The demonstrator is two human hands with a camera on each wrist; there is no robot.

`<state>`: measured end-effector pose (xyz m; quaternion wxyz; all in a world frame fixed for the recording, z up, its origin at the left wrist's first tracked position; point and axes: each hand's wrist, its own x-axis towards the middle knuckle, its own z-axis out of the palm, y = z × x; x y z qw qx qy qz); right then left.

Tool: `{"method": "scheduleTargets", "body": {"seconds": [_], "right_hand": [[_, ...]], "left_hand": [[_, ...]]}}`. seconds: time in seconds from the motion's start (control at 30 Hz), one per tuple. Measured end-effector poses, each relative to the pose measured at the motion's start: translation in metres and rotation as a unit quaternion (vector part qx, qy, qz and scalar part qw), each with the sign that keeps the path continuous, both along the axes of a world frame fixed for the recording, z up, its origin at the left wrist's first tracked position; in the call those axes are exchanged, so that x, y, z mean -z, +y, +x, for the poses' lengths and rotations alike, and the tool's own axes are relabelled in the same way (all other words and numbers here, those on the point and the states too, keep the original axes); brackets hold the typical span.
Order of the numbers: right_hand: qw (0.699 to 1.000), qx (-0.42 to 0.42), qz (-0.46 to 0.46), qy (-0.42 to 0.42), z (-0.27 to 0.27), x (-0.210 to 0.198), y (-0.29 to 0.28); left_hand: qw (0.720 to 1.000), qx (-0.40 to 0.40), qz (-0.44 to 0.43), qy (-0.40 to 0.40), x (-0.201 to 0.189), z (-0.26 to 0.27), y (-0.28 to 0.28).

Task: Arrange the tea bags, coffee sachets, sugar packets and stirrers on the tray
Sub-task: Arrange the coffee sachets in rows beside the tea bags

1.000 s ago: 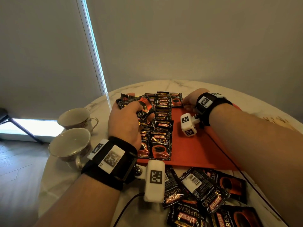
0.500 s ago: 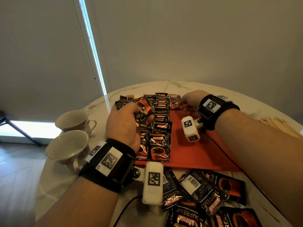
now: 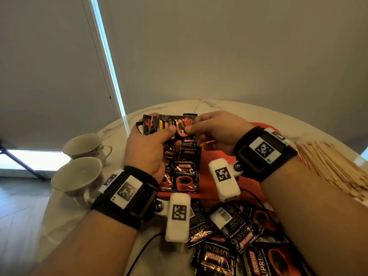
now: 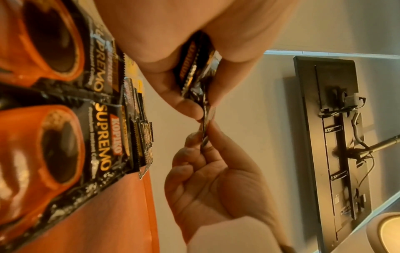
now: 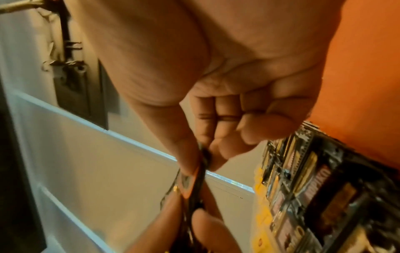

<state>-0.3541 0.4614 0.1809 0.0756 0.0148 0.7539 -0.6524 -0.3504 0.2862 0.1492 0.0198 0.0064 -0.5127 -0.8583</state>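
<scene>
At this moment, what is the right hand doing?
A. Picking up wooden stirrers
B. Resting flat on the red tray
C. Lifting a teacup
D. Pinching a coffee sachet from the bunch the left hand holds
D. The right hand pinches the edge of a coffee sachet between thumb and forefinger, at the fanned bunch of sachets gripped by the left hand, above the red tray.

Fan of black-and-orange Kopiko Supremo coffee sachets (image 3: 159,124) held upright above the far left corner of an orange tray (image 3: 207,186), the rightmost one (image 3: 186,126) pinched at its edge. Overlapping row of the same sachets (image 3: 184,172) lying flat on the tray's left side, running toward 12 o'clock. Loose heap of sachets (image 3: 235,236) off the tray at 6 o'clock. Pale wooden stirrers (image 3: 326,166) piled at 3 o'clock.
</scene>
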Motion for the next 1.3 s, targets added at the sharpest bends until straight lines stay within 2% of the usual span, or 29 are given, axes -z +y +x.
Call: {"method": "scheduleTargets", "body": {"seconds": [0.2,0.4,0.5,0.63,0.8,1.0,1.17,1.3], "right_hand": [[0.988,-0.106,0.106,-0.025,0.007,0.006,0.001],[0.979,-0.118,0.162,-0.022,0.010,0.002,-0.002],[0.981,-0.110,0.162,-0.006,0.011,0.000,0.001],[0.995,-0.060,0.081,0.023,0.007,0.001,0.001],[0.999,-0.010,0.036,0.007,0.004,0.006,-0.001],[0.985,0.154,-0.080,0.002,-0.009,0.001,0.023],[0.956,0.280,0.019,-0.085,-0.038,0.019,0.068],[0.950,0.276,0.091,-0.116,-0.051,0.029,0.076]], "left_hand": [[0.999,-0.020,0.028,0.005,-0.004,0.000,-0.004],[0.997,-0.009,0.053,-0.054,-0.001,-0.003,-0.003],[0.998,-0.020,0.040,-0.051,-0.002,-0.002,-0.004],[0.999,-0.043,0.016,-0.015,-0.005,0.000,-0.002],[0.996,-0.059,0.037,-0.048,-0.002,-0.006,-0.004],[0.993,-0.058,0.079,-0.061,-0.003,-0.005,-0.005],[0.996,-0.044,0.070,-0.039,-0.004,0.001,-0.002],[0.996,-0.038,0.070,-0.032,-0.006,0.001,-0.002]]}}
